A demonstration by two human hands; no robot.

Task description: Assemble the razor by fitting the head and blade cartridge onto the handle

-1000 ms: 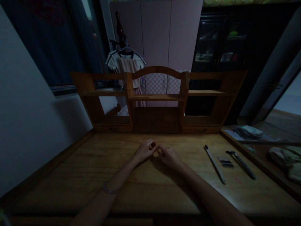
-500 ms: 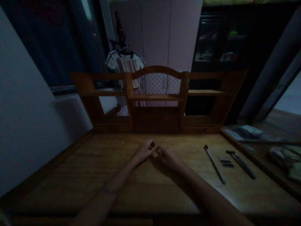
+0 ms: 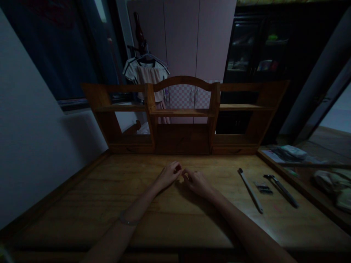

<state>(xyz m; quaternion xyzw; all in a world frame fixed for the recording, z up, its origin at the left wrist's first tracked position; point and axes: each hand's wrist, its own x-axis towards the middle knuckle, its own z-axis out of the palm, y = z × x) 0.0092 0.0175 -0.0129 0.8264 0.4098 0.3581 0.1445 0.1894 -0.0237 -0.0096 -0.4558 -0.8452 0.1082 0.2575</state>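
Note:
Over the middle of the wooden desk [image 3: 109, 197], my left hand [image 3: 169, 175] has its fingers curled, with thumb and fingertips close together. My right hand [image 3: 197, 183] faces it, fingers bent and pinched, its fingertips close to those of the left. Whatever the fingertips hold, if anything, is too small and dark to make out. To the right lie a long light-handled brush [image 3: 250, 191], a small clear packet with dark pieces [image 3: 263, 188] and a dark razor-like tool [image 3: 282, 190]. Neither hand touches these.
A wooden shelf unit [image 3: 182, 112] stands along the desk's back edge. A wall [image 3: 33, 138] rises at the left. Beyond the raised right edge lie papers, a plastic bag [image 3: 293, 151] and cloth [image 3: 333, 186]. Clothes [image 3: 148, 75] hang behind the shelf.
Both hands stay in nearly the same place. The left fingers have closed slightly, and the gap inside their curl looks smaller.

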